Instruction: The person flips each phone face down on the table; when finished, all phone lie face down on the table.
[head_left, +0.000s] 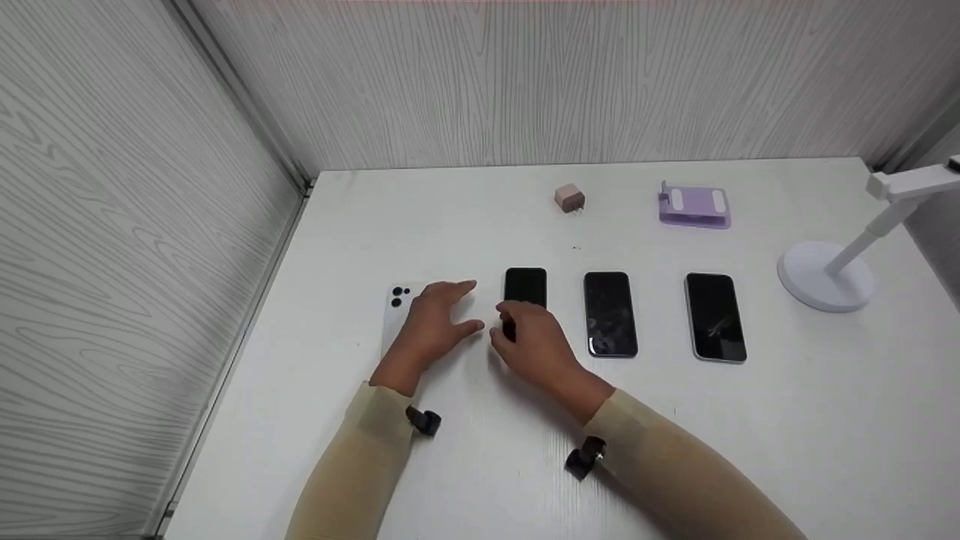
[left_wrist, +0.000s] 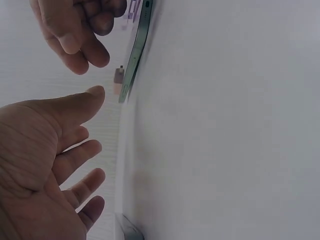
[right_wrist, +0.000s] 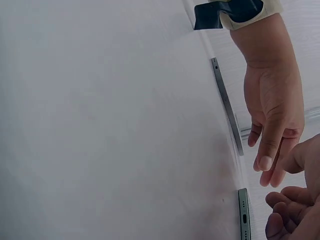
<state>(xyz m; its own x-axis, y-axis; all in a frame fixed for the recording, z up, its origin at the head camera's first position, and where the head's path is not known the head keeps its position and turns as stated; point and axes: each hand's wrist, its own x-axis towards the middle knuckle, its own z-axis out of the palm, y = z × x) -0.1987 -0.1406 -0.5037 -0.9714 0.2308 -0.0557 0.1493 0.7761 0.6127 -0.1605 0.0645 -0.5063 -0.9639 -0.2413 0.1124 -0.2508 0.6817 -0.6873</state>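
My left hand [head_left: 431,326] hovers over a white phone [head_left: 394,322] lying face down, its rear lenses uncovered and its right part hidden. Thumb and fingers are spread apart, with nothing between them in the left wrist view. Just to the right, my right hand [head_left: 538,346] is above the lower part of a black-screened phone [head_left: 526,285], fingers loosely bent and holding nothing. That phone's green edge [left_wrist: 134,60] shows flat on the table in the left wrist view. In the right wrist view, both hands appear raised above the phones' edges.
Two more dark-screened phones [head_left: 611,315] [head_left: 715,318] lie face up to the right. Behind them are a pink charger plug [head_left: 570,198] and a purple folding stand [head_left: 694,206]. A white round-based stand [head_left: 825,277] is at far right. Panels wall the table at the back and left.
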